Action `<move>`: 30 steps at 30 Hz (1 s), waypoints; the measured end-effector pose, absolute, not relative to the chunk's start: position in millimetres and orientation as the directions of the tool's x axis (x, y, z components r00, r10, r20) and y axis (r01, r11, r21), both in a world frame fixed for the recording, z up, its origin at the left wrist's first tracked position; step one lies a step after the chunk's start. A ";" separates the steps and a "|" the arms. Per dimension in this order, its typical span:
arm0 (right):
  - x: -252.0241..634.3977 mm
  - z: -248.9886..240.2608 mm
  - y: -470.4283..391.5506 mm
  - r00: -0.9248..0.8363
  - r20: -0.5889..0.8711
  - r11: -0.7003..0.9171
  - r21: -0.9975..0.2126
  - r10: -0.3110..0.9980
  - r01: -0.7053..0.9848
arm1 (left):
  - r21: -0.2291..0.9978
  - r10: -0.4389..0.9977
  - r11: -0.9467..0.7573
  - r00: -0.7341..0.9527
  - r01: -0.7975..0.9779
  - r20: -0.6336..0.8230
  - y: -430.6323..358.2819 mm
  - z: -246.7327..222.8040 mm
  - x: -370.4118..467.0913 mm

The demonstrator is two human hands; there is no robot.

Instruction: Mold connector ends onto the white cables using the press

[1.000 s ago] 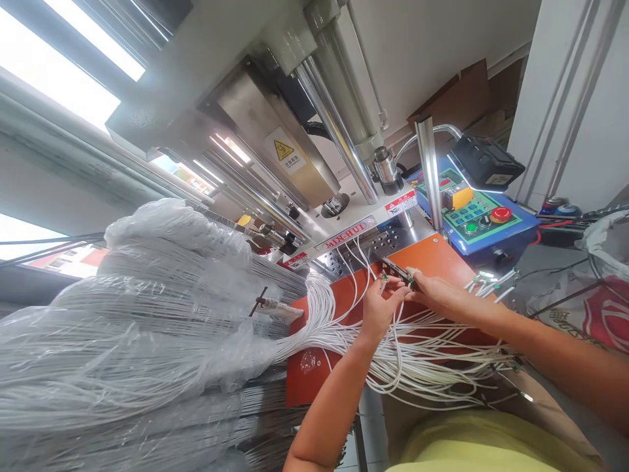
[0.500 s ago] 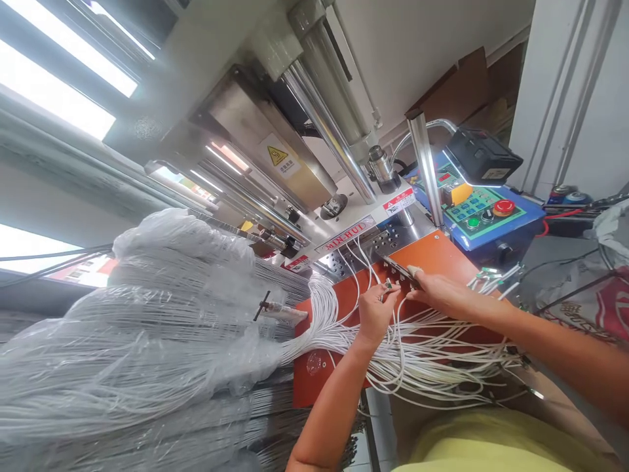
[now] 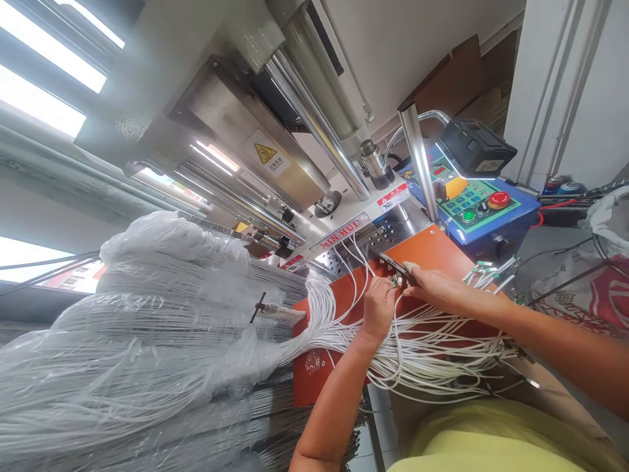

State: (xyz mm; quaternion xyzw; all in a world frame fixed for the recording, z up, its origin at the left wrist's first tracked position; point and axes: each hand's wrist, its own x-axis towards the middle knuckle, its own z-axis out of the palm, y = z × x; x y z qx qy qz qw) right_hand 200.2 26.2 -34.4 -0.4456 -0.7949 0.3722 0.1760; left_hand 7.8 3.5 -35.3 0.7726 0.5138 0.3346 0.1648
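My left hand (image 3: 379, 305) is closed in a pinch on a white cable (image 3: 397, 344), close to its small green and silver connector end (image 3: 394, 280). That end is right beside a dark, narrow metal mould bar (image 3: 390, 264), though my fingers partly hide whether it sits in the bar. Gripping the bar's near end is my right hand (image 3: 435, 288), with a light covering on its thumb tip. Beneath both hands lies an orange board (image 3: 417, 248). A thick bundle of white cables (image 3: 322, 305) spreads across it and passes under my forearms.
A press machine (image 3: 260, 144) rises behind the board, with two cables running into its lower plate. The blue control box (image 3: 511, 226) has a red stop button. Plastic-wrapped cables (image 3: 162, 328) hang at the left. Several green-ended cables (image 3: 486, 272) lie at the right.
My left hand has moved slightly right, bringing the connector end up against the mould bar. My right hand keeps its hold on the bar. The whole view has shifted a little.
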 end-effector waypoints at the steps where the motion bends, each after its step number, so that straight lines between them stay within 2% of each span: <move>1: 200.0 -35.6 26.2 -0.541 -0.045 0.334 -0.743 0.840 0.580 | 0.597 0.904 -0.418 0.247 0.685 0.350 3.9 -35.9 7.9; 9: 199.9 -37.6 25.1 -0.540 -0.009 0.343 -0.762 0.842 0.548 | 0.610 0.916 -0.383 0.197 0.694 0.350 5.2 -36.8 12.1; 17: 200.4 -24.0 22.2 -0.539 -0.033 0.333 -0.755 0.842 0.566 | 0.618 0.921 -0.358 0.154 0.700 0.358 2.8 -38.6 13.0; 24: 199.6 -32.8 23.5 -0.530 -0.014 0.374 -0.694 0.848 0.616 | 0.654 0.922 -0.365 0.160 0.663 0.352 1.1 -35.0 13.3; 30: 199.3 -29.8 23.9 -0.537 -0.020 0.378 -0.688 0.843 0.620 | 0.636 0.926 -0.352 0.156 0.686 0.344 1.7 -34.7 14.7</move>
